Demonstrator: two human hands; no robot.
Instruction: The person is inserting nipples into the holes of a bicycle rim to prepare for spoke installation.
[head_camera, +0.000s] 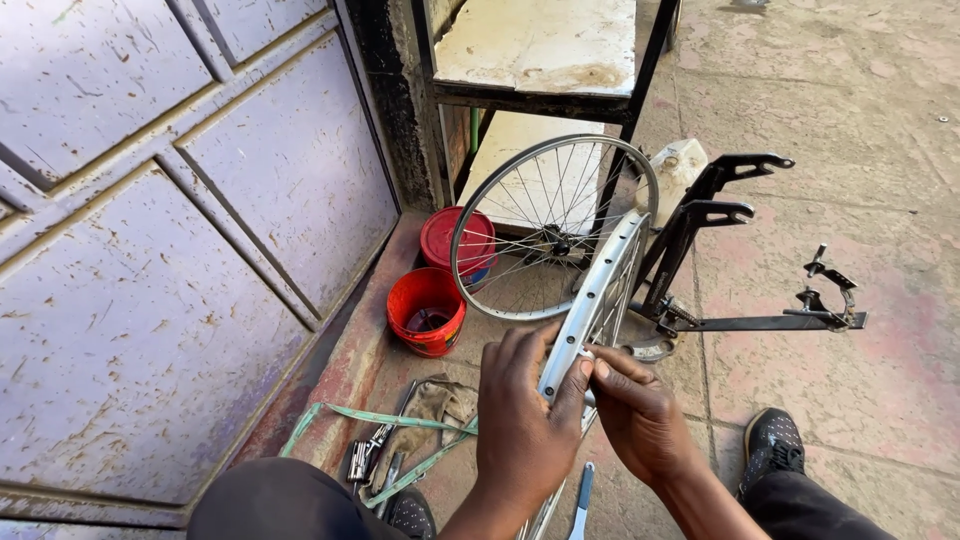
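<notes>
A silver spoked bicycle rim (598, 285) stands edge-on in front of me. My left hand (520, 420) wraps around its near edge from the left. My right hand (640, 410) pinches something small at the rim's edge with the fingertips; what it is I cannot make out. A second spoked wheel (553, 227) leans upright behind the first rim. A black metal truing stand (720, 250) with two forked arms sits on the pavement to the right.
Two red plastic tubs (428, 310) stand by a purple metal door (150, 230). A cloth with tools (425, 420) and a green strip lies near my left knee. A blue-handled tool (583, 495) lies below my hands. A white shelf (540, 50) stands behind.
</notes>
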